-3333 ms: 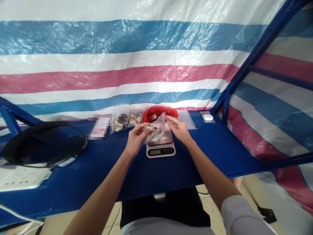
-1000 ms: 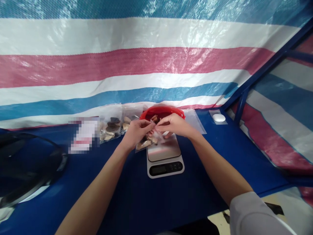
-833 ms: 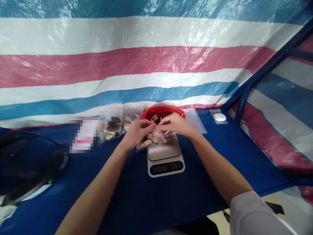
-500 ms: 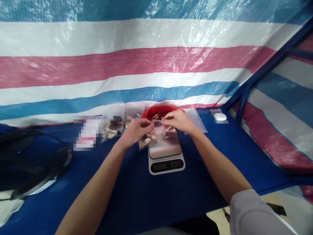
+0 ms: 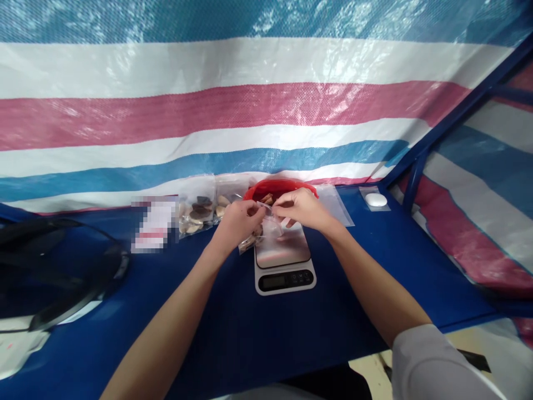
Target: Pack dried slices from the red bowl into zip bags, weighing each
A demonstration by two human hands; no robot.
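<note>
My left hand [image 5: 240, 221] pinches the upper edge of a clear plastic bag [image 5: 271, 226] between thumb and fingers. On the other side of that edge, my right hand [image 5: 300, 206] is closed on the same bag. Brownish dried slices lie in the bag's lower left part, partly hidden by my left hand. Beneath it is a white kitchen scale [image 5: 285, 281] with a shiny metal plate; its display looks dark. Just behind my hands stands a red bowl [image 5: 287, 184] holding more brown pieces.
Filled clear bags of dried slices [image 5: 197, 215] lie left of the bowl, beside a blurred-out label [image 5: 155, 225]. Flat plastic bags [image 5: 339, 205] and a small bag with a white oval object [image 5: 376, 200] lie right. A black round object [image 5: 62, 272] occupies the left.
Both hands stay on the bag at its upper edge, and my fingers have come slightly closer together. The view has shifted a little.
</note>
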